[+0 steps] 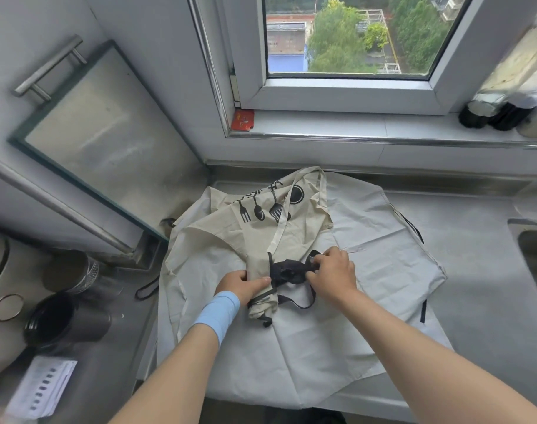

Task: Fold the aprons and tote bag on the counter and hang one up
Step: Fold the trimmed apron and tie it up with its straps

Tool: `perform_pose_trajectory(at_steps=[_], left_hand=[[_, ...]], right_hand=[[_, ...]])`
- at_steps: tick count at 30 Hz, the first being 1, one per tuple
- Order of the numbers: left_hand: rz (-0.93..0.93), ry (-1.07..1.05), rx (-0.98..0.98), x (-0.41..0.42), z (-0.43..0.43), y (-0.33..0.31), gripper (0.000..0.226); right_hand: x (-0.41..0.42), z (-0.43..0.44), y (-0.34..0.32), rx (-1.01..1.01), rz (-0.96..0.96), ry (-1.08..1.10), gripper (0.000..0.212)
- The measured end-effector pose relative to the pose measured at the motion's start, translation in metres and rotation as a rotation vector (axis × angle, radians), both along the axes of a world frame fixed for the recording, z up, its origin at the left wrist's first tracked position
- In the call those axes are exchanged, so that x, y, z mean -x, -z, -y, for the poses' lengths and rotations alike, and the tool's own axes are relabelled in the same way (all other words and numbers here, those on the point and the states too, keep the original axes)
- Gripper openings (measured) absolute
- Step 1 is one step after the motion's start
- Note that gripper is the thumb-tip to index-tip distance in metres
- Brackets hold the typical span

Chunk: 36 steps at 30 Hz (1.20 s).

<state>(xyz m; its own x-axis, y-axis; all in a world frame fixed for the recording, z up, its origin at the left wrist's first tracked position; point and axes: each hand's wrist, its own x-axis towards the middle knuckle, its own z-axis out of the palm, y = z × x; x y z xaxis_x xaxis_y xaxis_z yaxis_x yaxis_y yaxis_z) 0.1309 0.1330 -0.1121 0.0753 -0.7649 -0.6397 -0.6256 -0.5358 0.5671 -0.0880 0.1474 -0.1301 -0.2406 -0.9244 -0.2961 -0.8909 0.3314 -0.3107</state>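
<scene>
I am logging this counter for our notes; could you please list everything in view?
counter: one, steel grey
pale apron: one, off-white, spread on the counter
printed cloth: one, beige with black utensils, crumpled on the pale apron
rolled cloth: one, beige with black trim, on the pale apron
black straps: one bundle, beside the rolled cloth
cups: two, metal, left of the cloths
red card: one, on the window sill
paper: one, white, bottom left
left hand: one, blue wristband, grips the rolled cloth
right hand: one, pinches the black straps
</scene>
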Motion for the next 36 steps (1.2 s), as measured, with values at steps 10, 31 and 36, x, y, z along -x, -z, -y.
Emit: perform_pose_trajectory(at_steps=[10, 31, 36], left_hand=[[0.422, 0.01, -0.001, -0.008, -0.001, -0.01, 0.075], [-0.497, -0.261, -0.414, -0.066, -0.016, -0.01, 0.023], [-0.756, -0.383, -0.288, -0.077, -0.037, -0.001, 0.033]], right_hand=[[0.015, 0.007, -0.047, 0.13, 1.352, 0.669, 0.033], [-0.123, -0.004, -0.025, 0.054, 0.394, -0.287, 0.012], [-0.131, -0.001, -0.027, 0.054, 0.292, -0.372, 0.01]])
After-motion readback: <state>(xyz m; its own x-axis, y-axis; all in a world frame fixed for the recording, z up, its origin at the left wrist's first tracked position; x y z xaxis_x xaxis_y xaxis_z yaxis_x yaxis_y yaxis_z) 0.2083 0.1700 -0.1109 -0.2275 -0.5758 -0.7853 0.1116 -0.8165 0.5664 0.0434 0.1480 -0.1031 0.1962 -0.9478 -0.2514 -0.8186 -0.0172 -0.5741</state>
